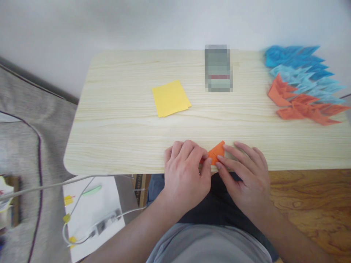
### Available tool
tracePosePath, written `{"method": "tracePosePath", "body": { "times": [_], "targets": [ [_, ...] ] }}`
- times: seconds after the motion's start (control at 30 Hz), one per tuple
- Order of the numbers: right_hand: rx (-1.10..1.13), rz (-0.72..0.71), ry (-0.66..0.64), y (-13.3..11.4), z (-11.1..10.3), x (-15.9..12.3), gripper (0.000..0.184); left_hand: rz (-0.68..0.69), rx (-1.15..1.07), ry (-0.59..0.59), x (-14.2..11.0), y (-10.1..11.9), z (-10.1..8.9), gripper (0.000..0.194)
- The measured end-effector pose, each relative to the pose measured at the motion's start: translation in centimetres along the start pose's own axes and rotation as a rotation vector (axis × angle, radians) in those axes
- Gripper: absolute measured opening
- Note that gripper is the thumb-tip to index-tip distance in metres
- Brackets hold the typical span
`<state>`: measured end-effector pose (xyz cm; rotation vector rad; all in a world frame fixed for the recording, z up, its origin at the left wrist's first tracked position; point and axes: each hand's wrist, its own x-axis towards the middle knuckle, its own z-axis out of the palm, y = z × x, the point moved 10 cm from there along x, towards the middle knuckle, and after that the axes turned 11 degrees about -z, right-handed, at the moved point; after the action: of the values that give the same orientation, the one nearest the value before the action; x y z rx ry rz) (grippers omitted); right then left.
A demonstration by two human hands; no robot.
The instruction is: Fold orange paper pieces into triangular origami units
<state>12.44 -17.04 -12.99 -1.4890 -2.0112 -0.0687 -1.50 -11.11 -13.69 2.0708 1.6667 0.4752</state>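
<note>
A small piece of folded orange paper point(217, 153) lies at the front edge of the table, between my two hands. My left hand point(187, 168) has its fingers curled, with thumb and index finger closed on the paper's left end and covering that part. From the other side, my right hand point(246, 173) grips the right end with thumb and index fingertips, its other fingers stretched out above the wood. Beyond the hands rests a small stack of yellow paper squares point(171, 98), slightly out of line with each other.
Folded paper pieces stand in rows at the right: dark blue point(293, 58), light blue point(304, 78) and orange point(307, 106). A pixelated object point(218, 68) lies near the table's back edge. Below left are a power strip point(105, 223) and cables.
</note>
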Motion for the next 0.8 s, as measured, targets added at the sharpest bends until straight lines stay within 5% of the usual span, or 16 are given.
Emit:
{"method": "tracePosePath", "body": {
  "times": [0.8],
  "targets": [
    [-0.003, 0.048, -0.005, 0.01, 0.30, -0.78, 0.019, 0.009, 0.002, 0.043, 0.07, -0.13, 0.21, 0.014]
  ]
}}
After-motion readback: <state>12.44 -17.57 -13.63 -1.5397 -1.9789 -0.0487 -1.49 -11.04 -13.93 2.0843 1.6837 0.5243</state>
